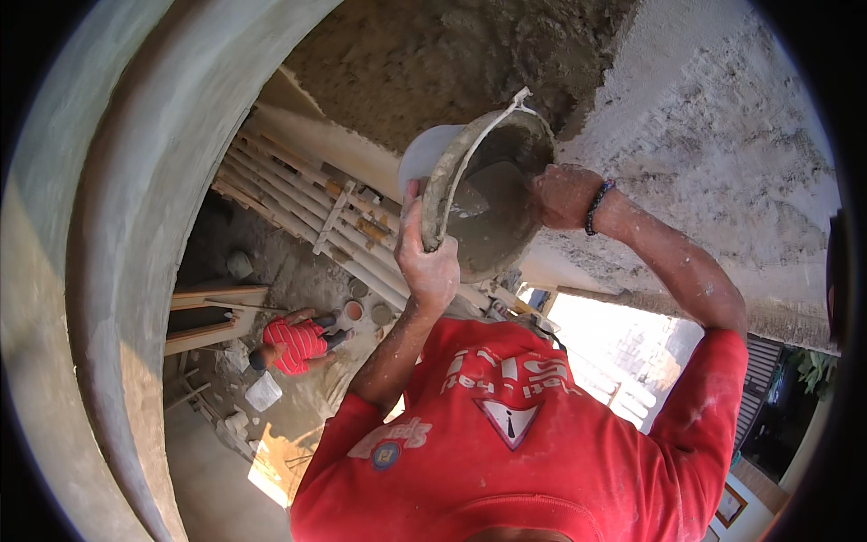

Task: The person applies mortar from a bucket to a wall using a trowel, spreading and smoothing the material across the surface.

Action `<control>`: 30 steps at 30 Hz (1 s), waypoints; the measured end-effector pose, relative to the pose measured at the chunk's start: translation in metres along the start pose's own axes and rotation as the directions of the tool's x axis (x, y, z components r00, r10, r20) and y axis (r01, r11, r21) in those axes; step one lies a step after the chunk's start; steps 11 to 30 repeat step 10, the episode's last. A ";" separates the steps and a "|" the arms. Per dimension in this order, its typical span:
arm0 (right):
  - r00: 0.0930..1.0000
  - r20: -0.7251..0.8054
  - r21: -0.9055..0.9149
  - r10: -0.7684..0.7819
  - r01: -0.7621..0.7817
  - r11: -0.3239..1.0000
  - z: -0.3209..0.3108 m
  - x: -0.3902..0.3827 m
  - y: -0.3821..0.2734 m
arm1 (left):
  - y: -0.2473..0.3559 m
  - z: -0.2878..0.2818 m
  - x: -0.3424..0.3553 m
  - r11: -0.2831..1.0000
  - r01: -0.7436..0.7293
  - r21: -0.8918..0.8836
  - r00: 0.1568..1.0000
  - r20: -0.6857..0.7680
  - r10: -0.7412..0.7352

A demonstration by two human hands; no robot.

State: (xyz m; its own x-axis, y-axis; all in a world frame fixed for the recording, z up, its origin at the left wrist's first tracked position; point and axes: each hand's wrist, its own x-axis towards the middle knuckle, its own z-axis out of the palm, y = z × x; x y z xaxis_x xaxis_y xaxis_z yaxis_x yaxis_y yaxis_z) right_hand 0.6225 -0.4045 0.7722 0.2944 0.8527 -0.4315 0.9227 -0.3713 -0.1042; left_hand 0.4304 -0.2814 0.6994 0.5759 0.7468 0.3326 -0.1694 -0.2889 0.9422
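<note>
A mortar-crusted bucket [440, 194] is tilted in front of my chest, with its thin pale handle arching over the mouth. Wet grey mortar [519, 167] lies inside it. My left hand [429, 262] is closed round the bucket's near left rim, the fingers partly hidden behind it. At the opposite side of the mouth, my right hand [564, 196] is curled into a fist, its fingertips hidden. A smooth, pale grey shape shows in the mortar beside that hand; I cannot tell whether it is a tool. Behind the bucket is a whitish rounded thing [423, 155].
Dark wet plaster [433, 54] covers a surface beyond the bucket, beside a rough pale one [713, 144]. Wooden poles [312, 203] run at the left. Far below, a person in a striped red shirt [296, 346] is near several buckets [354, 311]. A curved grey wall [113, 271] bounds the left.
</note>
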 end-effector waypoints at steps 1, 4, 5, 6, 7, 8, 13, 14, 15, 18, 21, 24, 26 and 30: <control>0.999 -0.004 0.064 -0.044 0.045 0.997 0.004 0.001 0.007 | 0.004 -0.001 -0.002 1.000 -0.001 0.025 1.000 0.014 0.000; 0.998 0.003 0.403 -0.060 0.054 0.914 0.037 -0.001 0.021 | 0.013 -0.002 -0.005 0.995 -0.041 0.094 0.998 0.049 0.036; 0.996 -0.015 0.502 -0.091 0.086 0.860 0.054 -0.001 0.026 | 0.016 -0.002 -0.005 0.992 -0.061 0.114 0.996 0.065 0.054; 0.993 -0.075 0.556 -0.088 0.115 0.823 0.067 -0.002 0.023 | 0.019 -0.003 -0.005 0.990 -0.076 0.122 0.995 0.071 0.068; 0.994 -0.068 0.610 -0.086 0.110 0.785 0.073 -0.002 0.019 | 0.021 -0.004 -0.007 0.988 -0.089 0.129 0.994 0.077 0.079; 0.995 -0.060 0.661 -0.083 0.102 0.743 0.077 -0.001 0.014 | 0.022 -0.005 -0.008 0.985 -0.102 0.136 0.992 0.085 0.091; 0.997 -0.066 0.709 -0.038 0.074 0.701 0.085 0.002 0.001 | 0.015 -0.005 -0.008 0.992 -0.120 0.039 0.991 0.063 0.117; 0.997 -0.066 0.709 -0.038 0.074 0.701 0.085 0.002 0.001 | 0.015 -0.005 -0.008 0.992 -0.120 0.039 0.991 0.063 0.117; 0.997 -0.066 0.709 -0.038 0.074 0.701 0.085 0.002 0.001 | 0.015 -0.005 -0.008 0.992 -0.120 0.039 0.991 0.063 0.117; 0.997 -0.066 0.709 -0.038 0.074 0.701 0.085 0.002 0.001 | 0.015 -0.005 -0.008 0.992 -0.120 0.039 0.991 0.063 0.117; 0.997 -0.066 0.709 -0.038 0.074 0.701 0.085 0.002 0.001 | 0.015 -0.005 -0.008 0.992 -0.120 0.039 0.991 0.063 0.117; 0.997 -0.066 0.709 -0.038 0.074 0.701 0.085 0.002 0.001 | 0.015 -0.005 -0.008 0.992 -0.120 0.039 0.991 0.063 0.117; 0.997 -0.066 0.709 -0.038 0.074 0.701 0.085 0.002 0.001 | 0.015 -0.005 -0.008 0.992 -0.120 0.039 0.991 0.063 0.117; 0.997 -0.066 0.709 -0.038 0.074 0.701 0.085 0.002 0.001 | 0.015 -0.005 -0.008 0.992 -0.120 0.039 0.991 0.063 0.117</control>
